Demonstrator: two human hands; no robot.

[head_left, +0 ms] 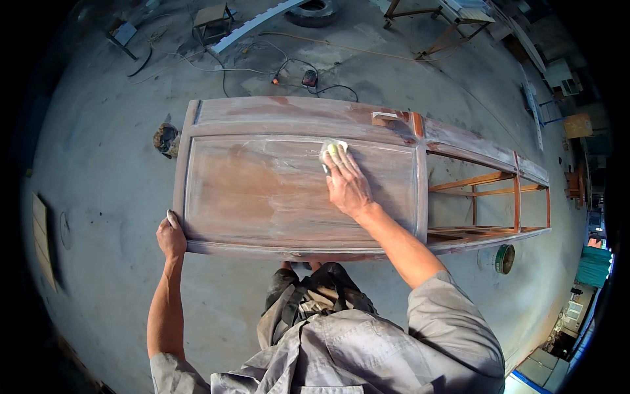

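Note:
Before me lies a long wooden cabinet frame [302, 247], reddish brown under a chalky white film. Its large panel [243, 190] fills the left part, and open framing [517, 210] forms the right part. My right hand [350, 184] presses a small pale pad [324, 152] flat against the upper middle of the panel; fingers cover most of the pad, and I cannot tell whether it is cloth or sandpaper. White streaks show on the wood around it. At the lower left corner of the cabinet, my left hand [171, 235] is closed around the edge.
A small notch [384, 119] sits in the cabinet's upper rail. On the grey floor, a round can [504, 259] lies near the right end. Cables and a dark red device [310, 79] lie beyond, with a tyre [311, 12] and a wooden stool [213, 16] farther off.

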